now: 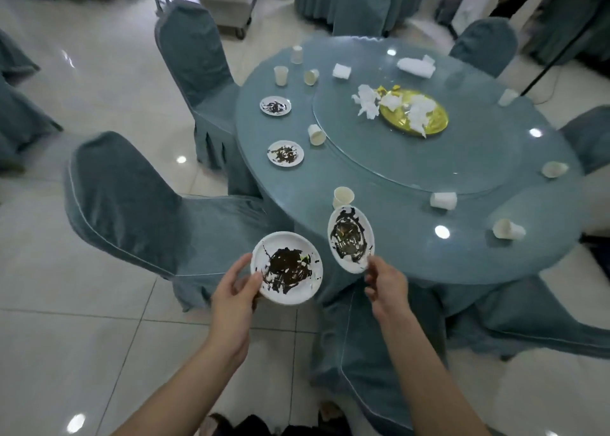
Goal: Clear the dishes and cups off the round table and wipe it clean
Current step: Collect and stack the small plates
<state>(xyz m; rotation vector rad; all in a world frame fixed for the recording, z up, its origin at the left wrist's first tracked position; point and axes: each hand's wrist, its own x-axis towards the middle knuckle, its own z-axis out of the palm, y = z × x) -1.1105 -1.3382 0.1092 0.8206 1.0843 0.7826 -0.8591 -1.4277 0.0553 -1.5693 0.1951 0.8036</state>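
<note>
My left hand [236, 292] holds a white plate [286, 268] smeared with dark sauce, off the near edge of the round table [495, 185]. My right hand [384, 285] pinches the rim of a second smeared plate [350, 238], tilted above the table's near edge. Two more dirty plates [285, 153] [275, 105] lie along the left side. Several paper cups stand or lie about, one upright [342, 197] just behind the tilted plate, one on its side [443, 200]. A yellow platter [429, 119] with crumpled napkins [367, 100] sits on the glass turntable [412, 168].
Blue covered chairs ring the table: one at my left [132, 204], one farther back on the left [194, 59], one right below my arms [373, 353]. Folded napkins [416, 65] lie at the far side. A trolley [227, 0] stands on the tiled floor behind.
</note>
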